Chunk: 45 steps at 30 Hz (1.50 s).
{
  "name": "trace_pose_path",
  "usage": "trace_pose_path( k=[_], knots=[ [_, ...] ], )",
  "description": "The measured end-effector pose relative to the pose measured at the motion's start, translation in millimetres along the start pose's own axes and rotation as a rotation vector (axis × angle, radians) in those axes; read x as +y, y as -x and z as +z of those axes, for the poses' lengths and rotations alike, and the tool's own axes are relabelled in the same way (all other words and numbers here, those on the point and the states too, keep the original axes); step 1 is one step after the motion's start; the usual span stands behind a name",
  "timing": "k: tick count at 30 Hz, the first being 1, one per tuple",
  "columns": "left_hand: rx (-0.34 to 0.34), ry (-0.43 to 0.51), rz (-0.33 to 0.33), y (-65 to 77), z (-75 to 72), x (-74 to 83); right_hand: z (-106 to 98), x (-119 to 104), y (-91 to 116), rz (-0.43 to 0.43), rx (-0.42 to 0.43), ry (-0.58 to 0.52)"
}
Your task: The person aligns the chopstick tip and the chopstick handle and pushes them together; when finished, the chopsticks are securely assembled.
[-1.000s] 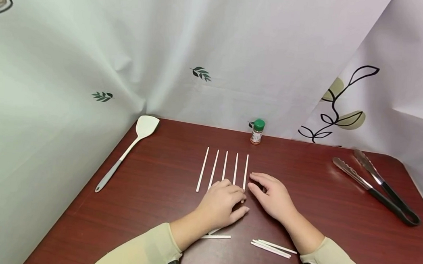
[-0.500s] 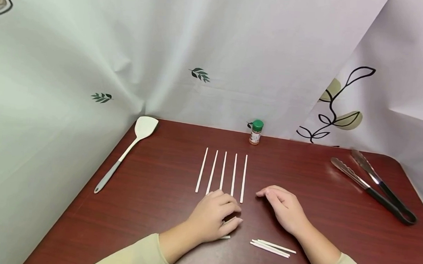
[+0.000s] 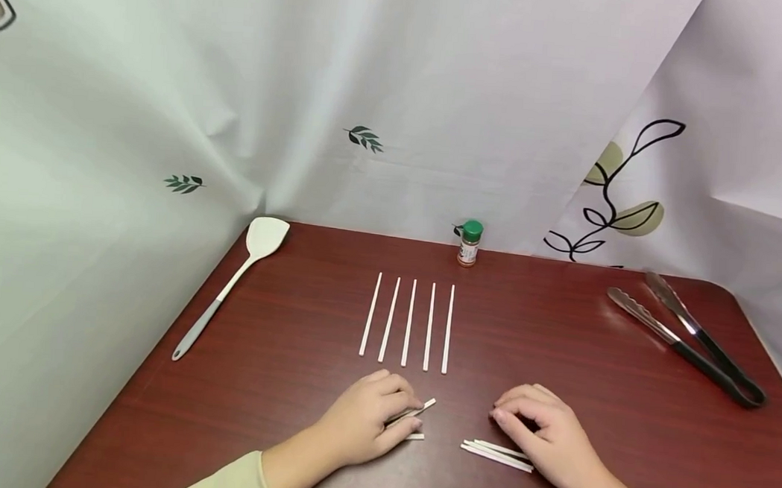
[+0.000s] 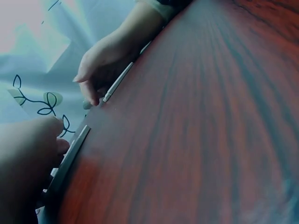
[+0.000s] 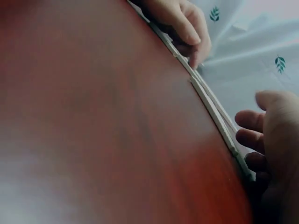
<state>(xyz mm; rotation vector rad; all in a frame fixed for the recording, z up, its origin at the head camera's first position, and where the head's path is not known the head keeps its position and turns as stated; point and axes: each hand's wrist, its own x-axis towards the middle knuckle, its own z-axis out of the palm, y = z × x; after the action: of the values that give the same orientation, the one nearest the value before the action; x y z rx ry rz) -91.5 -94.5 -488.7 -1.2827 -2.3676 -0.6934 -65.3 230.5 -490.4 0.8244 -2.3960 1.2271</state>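
In the head view my left hand (image 3: 372,420) rests low over a slanted thin white stick (image 3: 429,404), its fingers loosely bent. The end of that stick shows between thumb and forefinger, apparently on the table. Another white stick (image 3: 417,437) pokes out below the thumb, mostly hidden. My right hand (image 3: 549,435) hovers just behind a small bundle of white sticks (image 3: 495,456), covering their right ends. In the right wrist view its relaxed fingers (image 5: 250,137) stand apart from the sticks and hold nothing. Farther back, several white sticks (image 3: 409,323) lie in a parallel, evenly spaced row.
On the dark red wooden table (image 3: 306,306), a white spatula (image 3: 234,283) with a grey handle lies at the left. A green-capped spice jar (image 3: 469,243) stands at the back edge. Metal tongs (image 3: 687,340) with black handles lie at the right. White patterned cloth (image 3: 441,90) hangs behind.
Both hands have drawn back toward the near edge, away from the row. The left hand has come over the near loose sticks, the right hand beside the bundle. The row's near ends are uncovered.
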Motion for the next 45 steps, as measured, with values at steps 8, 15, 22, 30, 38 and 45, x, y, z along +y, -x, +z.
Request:
trace_pose_path(
  k=[8, 15, 22, 30, 38, 45],
  knots=[
    [-0.018, 0.056, -0.026, -1.9, 0.3, -2.2, -6.7, -4.6, 17.2, -0.088, -0.121, 0.138],
    [-0.021, 0.057, -0.023, -2.0, 2.0, -2.6, -6.8, -2.2, 16.5, -0.167, -0.164, 0.168],
    [-0.008, 0.069, -0.072, -0.5, -4.2, 0.2, -2.2, 0.2, 17.4, -0.207, -0.113, 0.123],
    [0.008, 0.110, -0.053, 4.2, -11.5, -1.5, -2.6, 0.7, 16.0, -0.213, -0.087, 0.100],
    [-0.008, 0.132, -0.063, 5.9, -9.1, -0.1, -2.4, -0.8, 17.0, -0.184, -0.108, 0.104],
    [-0.065, 0.170, -0.181, 5.0, -9.6, 7.0, -1.4, -3.4, 18.3, -0.148, -0.111, 0.084]
  ],
)
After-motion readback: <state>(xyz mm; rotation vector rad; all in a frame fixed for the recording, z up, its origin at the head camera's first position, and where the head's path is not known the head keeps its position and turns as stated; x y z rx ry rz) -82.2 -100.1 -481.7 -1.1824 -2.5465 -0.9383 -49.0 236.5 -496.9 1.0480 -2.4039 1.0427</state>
